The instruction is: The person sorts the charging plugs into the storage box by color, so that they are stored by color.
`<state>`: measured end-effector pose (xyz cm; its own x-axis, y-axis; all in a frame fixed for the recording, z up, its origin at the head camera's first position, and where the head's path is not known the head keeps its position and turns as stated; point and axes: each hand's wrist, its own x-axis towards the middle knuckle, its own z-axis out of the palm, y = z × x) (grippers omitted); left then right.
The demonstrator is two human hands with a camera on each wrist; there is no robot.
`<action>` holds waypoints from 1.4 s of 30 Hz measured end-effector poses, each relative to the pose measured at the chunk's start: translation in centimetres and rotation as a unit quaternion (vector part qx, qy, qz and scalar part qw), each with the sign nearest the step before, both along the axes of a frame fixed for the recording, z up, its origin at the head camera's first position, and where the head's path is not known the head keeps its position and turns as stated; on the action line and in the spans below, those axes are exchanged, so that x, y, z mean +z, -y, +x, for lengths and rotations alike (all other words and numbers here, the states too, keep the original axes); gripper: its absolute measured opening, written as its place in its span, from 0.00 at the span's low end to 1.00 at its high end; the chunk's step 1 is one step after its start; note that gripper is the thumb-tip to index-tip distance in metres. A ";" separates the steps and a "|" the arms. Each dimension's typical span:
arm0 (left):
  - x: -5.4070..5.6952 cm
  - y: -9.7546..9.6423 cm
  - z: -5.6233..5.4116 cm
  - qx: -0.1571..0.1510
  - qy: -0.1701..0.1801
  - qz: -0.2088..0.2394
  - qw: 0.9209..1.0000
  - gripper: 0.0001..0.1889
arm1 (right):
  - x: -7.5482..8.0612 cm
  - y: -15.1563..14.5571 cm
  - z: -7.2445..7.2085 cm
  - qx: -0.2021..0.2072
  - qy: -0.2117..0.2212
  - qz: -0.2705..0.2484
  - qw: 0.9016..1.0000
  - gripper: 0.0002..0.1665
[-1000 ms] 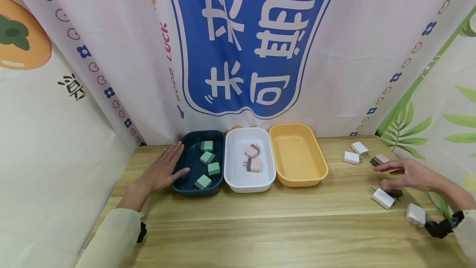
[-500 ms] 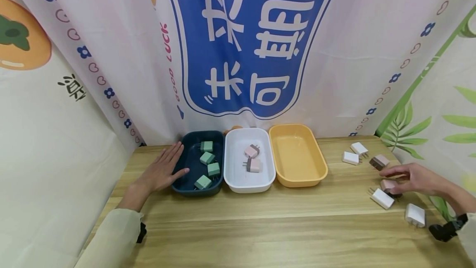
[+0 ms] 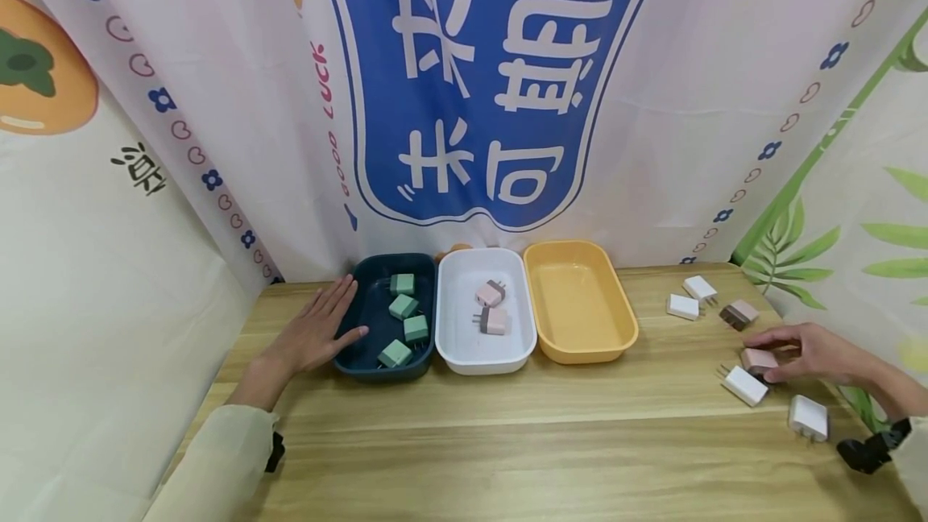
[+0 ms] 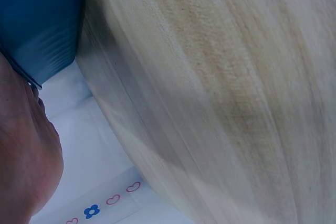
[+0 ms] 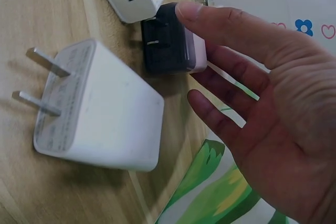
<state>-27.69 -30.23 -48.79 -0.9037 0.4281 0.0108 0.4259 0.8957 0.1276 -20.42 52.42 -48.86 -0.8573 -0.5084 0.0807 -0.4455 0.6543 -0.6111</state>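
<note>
The left hand (image 3: 312, 338), spread and empty, is rested on the navy tray's (image 3: 387, 374) left rim, seemingly for steadiness; green chargers (image 3: 416, 329) there, pink chargers (image 3: 495, 321) in the white tray (image 3: 486, 366), are apparently grouped by colour. On the desk's (image 3: 507, 457) right, a pink-and-brown charger (image 3: 759, 360) is pinched by the right hand's (image 3: 822, 354) thumb and fingers.

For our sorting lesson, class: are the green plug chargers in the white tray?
No, the four green plug chargers lie in the dark teal tray, while the white tray holds two pink-and-brown plug chargers.
</note>
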 end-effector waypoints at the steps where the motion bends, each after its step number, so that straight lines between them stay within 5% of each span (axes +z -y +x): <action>1: 0.0 0.0 0.0 -0.001 0.001 0.001 1.000 0.49 | -0.1 -0.1 0.0 0.006 0.003 -0.008 1.000 0.26; 7: 0.1 0.1 -0.2 -0.001 0.000 0.002 1.000 0.49 | -0.7 -0.4 -0.2 0.025 0.026 -0.044 0.998 0.25; 21: 0.1 0.0 -0.1 -0.003 0.002 -0.001 1.000 0.49 | -1.0 -0.2 0.2 -0.023 0.025 -0.005 0.999 0.23; 42: 0.2 0.0 0.0 0.001 0.004 -0.009 1.000 0.49 | 1.6 1.8 -0.1 -0.087 -0.039 -0.009 0.995 0.28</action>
